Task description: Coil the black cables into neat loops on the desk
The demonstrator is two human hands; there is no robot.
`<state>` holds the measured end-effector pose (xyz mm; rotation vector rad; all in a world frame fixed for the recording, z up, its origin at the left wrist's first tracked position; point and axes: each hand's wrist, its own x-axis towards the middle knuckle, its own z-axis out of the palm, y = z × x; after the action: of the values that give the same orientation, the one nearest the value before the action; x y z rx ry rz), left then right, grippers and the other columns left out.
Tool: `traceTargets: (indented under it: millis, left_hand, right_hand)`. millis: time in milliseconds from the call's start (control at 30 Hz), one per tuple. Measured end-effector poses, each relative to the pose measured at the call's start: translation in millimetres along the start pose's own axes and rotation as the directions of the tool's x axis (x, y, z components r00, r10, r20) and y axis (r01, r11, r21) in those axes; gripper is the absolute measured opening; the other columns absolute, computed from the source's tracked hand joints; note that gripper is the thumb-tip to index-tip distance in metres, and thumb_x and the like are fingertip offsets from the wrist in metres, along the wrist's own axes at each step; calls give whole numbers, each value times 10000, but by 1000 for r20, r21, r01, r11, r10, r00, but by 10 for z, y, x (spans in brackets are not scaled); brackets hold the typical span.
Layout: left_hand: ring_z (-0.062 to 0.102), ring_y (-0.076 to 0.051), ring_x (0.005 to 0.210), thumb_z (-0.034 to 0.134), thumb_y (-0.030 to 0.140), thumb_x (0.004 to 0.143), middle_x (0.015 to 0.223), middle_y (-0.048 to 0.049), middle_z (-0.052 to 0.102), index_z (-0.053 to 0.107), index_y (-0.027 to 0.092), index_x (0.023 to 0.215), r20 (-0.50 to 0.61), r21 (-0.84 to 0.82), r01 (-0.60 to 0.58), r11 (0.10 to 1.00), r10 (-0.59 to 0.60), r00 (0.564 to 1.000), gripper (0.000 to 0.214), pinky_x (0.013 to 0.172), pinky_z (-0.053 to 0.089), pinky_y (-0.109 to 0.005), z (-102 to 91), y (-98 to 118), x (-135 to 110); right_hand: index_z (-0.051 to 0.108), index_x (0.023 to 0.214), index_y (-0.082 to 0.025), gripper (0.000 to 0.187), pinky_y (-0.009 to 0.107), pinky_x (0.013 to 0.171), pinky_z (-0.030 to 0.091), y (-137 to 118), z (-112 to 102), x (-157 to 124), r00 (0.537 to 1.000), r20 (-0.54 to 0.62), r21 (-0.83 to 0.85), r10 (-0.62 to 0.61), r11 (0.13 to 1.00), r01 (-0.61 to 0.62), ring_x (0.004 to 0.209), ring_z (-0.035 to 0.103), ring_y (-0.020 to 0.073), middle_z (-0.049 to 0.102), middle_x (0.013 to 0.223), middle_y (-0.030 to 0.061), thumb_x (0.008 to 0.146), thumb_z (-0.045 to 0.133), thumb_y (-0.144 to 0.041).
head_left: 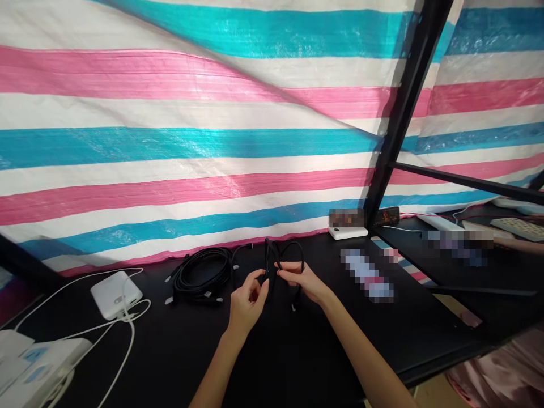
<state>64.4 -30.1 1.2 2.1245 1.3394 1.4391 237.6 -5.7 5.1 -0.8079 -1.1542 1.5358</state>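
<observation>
A coil of black cable (182, 280) lies on the black bench (297, 357), its plug ends poking out around it. Just right of the coil, the left hand (247, 297) and the right hand (304, 279) pinch a looped black cord (267, 258). Left of the coil lies a white device (114, 294) beside white wires (132, 334); farther left and nearer the viewer are white boxes (46, 362). Well right of the coil sits a white case (351, 233), near a black post (403, 122). Behind the coil hangs a striped sheet (204, 147).
</observation>
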Motion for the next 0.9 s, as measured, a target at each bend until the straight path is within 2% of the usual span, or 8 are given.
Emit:
traceTargets:
  millis: [133,267,400,567,667,767,833,900]
  left_hand:
    - [392,-78,399,427,404,878,489,88,437,528,160,1112,109,-134,123,983,-109,988,352,432,340,-180,69,46,-57]
    - [440,-95,408,370,418,900,534,61,519,491,185,1126,115,-148,184,972,-168,979,347,445,356,-201,75,73,-80]
    - [378,-93,330,312,427,918,485,99,421,421,189,1105,47,-148,227,963,-223,974,322,408,323,-209,97,7,-93]
    - [407,-87,339,309,410,923,497,108,414,407,204,1049,48,-99,241,966,-237,970,260,420,331,-201,118,-24,-75]
    - [454,-92,373,350,363,916,487,100,443,455,203,1000,66,14,148,989,-148,987,210,445,349,-199,70,-3,-52]
    - [493,-97,430,397,282,898,507,63,499,527,194,862,-88,213,-53,976,73,993,162,489,367,-207,-10,-6,-24]
    - [516,-108,485,456,231,871,537,34,539,542,190,775,-262,369,-140,919,247,933,135,557,392,-228,-68,-26,8]
    - [547,-136,570,521,201,836,564,18,555,530,192,738,-400,486,-125,865,347,849,99,670,410,-275,-117,-53,51]
  right_hand:
    - [753,785,-170,297,212,463,231,-35,10,-35,976,200,-100,84,993,-65,517,394,60,583,601,-28,564,818,-356]
    - [716,714,-158,269,215,417,175,-27,67,-56,939,309,-209,151,974,-88,403,302,35,465,454,-81,576,807,-370]
    - [697,768,-170,280,222,440,186,-29,110,-51,973,229,-210,32,978,17,423,287,46,386,456,-101,604,791,-378]
    - [655,864,-204,324,227,472,210,-61,69,-24,982,3,-168,-191,968,188,472,260,64,316,526,-104,635,769,-403]
    - [650,813,-195,315,232,472,227,-44,42,-5,981,-24,-177,-192,967,185,465,275,64,326,524,-100,626,772,-417]
    - [650,834,-187,314,231,453,244,-6,49,13,978,-37,-210,-204,959,192,427,304,62,367,490,-99,661,745,-432]
    - [638,894,-186,345,228,428,255,9,59,23,965,-111,-229,-237,951,208,386,320,62,407,472,-98,696,710,-460]
    - [623,939,-183,396,227,396,255,7,57,29,938,-210,-249,-277,943,222,354,329,62,448,479,-90,702,695,-492]
